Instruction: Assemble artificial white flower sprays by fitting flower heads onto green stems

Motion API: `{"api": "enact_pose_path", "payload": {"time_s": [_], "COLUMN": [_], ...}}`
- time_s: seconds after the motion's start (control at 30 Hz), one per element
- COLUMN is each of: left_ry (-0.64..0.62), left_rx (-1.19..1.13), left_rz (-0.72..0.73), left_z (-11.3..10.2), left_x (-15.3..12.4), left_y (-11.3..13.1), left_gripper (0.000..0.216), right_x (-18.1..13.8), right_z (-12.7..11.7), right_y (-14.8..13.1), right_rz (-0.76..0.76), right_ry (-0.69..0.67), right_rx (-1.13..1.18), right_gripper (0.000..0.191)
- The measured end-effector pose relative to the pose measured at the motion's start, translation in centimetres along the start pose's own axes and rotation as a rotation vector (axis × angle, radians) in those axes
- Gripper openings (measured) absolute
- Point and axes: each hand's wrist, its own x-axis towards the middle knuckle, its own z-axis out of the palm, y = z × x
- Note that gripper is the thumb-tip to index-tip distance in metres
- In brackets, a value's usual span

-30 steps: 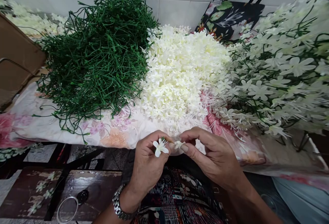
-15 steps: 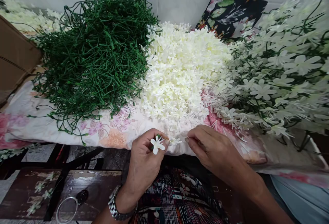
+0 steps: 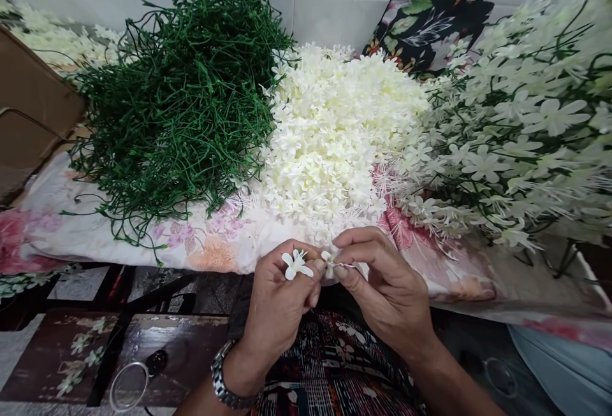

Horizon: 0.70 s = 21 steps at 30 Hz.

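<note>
My left hand (image 3: 282, 298) is closed, pinching an artificial flower stem that is mostly hidden in the fingers. A white artificial flower (image 3: 296, 265) on it pokes out above the thumb. My right hand (image 3: 385, 285) is pinched shut on a second white blossom (image 3: 329, 263), right at the left fingertips. The two hands nearly meet over the cloth's front edge. Just beyond them lies a heap of loose white flower heads (image 3: 329, 142). To its left rises a tangled pile of bare green plastic stems (image 3: 182, 110).
Finished-looking white flower sprays (image 3: 521, 129) fill the right side. A black floral bag (image 3: 425, 30) leans on the tiled wall (image 3: 329, 18). A cardboard box (image 3: 36, 107) stands at the left. A flower-patterned cloth (image 3: 115, 231) covers the work surface. Below left is a brown wooden surface (image 3: 176, 339).
My right hand has moved left to the left fingertips, with its fingers now around the white blossom. My left hand has shifted slightly right, still holding its stem.
</note>
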Motion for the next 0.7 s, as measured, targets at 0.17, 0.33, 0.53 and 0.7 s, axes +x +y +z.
{"api": "enact_pose_path", "payload": {"time_s": [0.17, 0.33, 0.53, 0.7], "left_ry": [-0.024, -0.041, -0.077, -0.094], "left_rx": [-0.059, -0.031, -0.03, -0.023], "left_rz": [-0.022, 0.045, 0.109, 0.141], "left_z": [0.2, -0.1, -0.5, -0.9], "left_x": [0.0, -0.2, -0.1, 0.0], "left_y": [-0.1, -0.2, -0.6, -0.9], "left_gripper": [0.017, 0.013, 0.009, 0.008], "right_x": [-0.3, -0.5, -0.5, -0.2], "right_z": [0.2, 0.1, 0.1, -0.3], "right_y": [0.6, 0.5, 0.3, 0.3], "right_rz": [0.039, 0.098, 0.111, 0.089], "right_ry": [-0.004, -0.039, -0.061, -0.103], "right_rx": [0.087, 0.08, 0.056, 0.022], "right_gripper": [0.012, 0.009, 0.009, 0.008]}}
